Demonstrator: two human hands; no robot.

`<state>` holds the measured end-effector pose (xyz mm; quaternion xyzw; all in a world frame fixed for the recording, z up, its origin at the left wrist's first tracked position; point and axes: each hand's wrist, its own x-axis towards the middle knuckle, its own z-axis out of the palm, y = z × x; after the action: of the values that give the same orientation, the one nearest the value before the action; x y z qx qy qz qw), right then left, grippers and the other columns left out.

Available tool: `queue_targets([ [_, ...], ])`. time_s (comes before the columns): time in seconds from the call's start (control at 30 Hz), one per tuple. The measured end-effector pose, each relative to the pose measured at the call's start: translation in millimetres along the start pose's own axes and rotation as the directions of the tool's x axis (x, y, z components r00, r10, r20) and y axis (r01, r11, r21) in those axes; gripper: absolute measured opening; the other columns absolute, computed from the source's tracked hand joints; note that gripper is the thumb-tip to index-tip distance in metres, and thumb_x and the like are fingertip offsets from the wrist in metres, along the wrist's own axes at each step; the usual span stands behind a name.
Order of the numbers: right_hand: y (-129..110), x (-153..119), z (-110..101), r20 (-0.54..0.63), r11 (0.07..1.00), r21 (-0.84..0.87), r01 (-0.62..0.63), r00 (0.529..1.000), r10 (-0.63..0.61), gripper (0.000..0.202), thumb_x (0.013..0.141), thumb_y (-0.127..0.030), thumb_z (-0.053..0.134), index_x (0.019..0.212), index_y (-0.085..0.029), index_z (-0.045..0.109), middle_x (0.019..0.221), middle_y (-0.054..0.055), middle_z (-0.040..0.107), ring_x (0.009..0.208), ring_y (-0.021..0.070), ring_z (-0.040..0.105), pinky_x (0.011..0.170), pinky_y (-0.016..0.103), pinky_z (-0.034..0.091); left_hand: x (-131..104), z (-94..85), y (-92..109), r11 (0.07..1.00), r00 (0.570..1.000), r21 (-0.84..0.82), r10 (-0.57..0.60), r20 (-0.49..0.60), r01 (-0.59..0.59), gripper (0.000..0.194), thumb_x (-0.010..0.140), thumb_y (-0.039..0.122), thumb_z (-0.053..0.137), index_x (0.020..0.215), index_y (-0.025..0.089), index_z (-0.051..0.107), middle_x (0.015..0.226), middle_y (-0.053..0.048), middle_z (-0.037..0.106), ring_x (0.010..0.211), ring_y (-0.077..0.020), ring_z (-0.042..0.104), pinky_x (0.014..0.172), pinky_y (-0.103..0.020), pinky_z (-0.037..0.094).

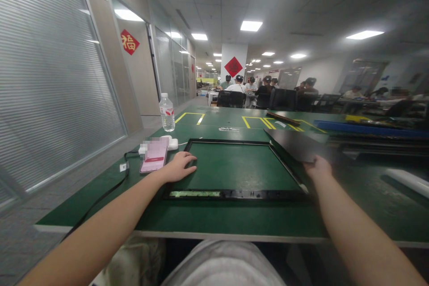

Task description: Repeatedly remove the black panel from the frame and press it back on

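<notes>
A thin black rectangular frame (231, 142) lies flat on the green table (161, 221), with the tabletop showing through its middle. Along its near bar runs a pale green strip (196, 194). My left hand (181, 167) rests at the frame's left side, fingers spread and pointing inward. Off the right side, my right hand (318, 169) grips the near edge of a dark flat panel (295, 145). That panel is tilted, lifted over the frame's right rear corner, and partly blurred by motion.
A pink-screened phone (154, 154), a white case (172, 143) and a water bottle (167, 114) stand to the left, near a black cable (114, 190). Right lie a blue strip (365, 128) and a white bar (409, 181). People sit at tables farther back.
</notes>
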<state>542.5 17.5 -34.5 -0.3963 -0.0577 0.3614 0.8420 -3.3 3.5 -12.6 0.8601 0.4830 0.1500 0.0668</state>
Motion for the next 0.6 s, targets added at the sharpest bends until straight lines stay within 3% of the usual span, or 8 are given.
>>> queue_targets([
  [0.3, -5, -10, 4, -0.124, 0.997, -0.062, -0.036, 0.992, 0.028, 0.037, 0.078, -0.002, 0.047, 0.109, -0.021, 0.057, 0.095, 0.0, 0.068, 0.069, 0.0121, 0.066, 0.07, 0.036, 0.062, 0, 1.4, -2, 0.999, 0.999, -0.043, 0.004, -0.032, -0.005, 0.058, 0.086, 0.059, 0.051, 0.122, 0.017, 0.068, 0.129, -0.017, 0.061, 0.126, -0.0347, 0.051, 0.111, -0.049, 0.037],
  [0.6, -7, -23, 11, -0.008, 1.0, -0.017, -0.003, 1.0, 0.003, 0.029, 0.087, -0.011, 0.042, 0.107, -0.021, 0.061, 0.096, 0.003, 0.069, 0.078, 0.014, 0.068, 0.072, 0.033, 0.062, -1, -0.5, 1, 1.0, 1.0, -0.023, 0.011, -0.026, -0.012, 0.054, 0.087, 0.054, 0.051, 0.124, 0.017, 0.067, 0.129, -0.017, 0.061, 0.126, -0.0337, 0.051, 0.111, -0.048, 0.038],
])
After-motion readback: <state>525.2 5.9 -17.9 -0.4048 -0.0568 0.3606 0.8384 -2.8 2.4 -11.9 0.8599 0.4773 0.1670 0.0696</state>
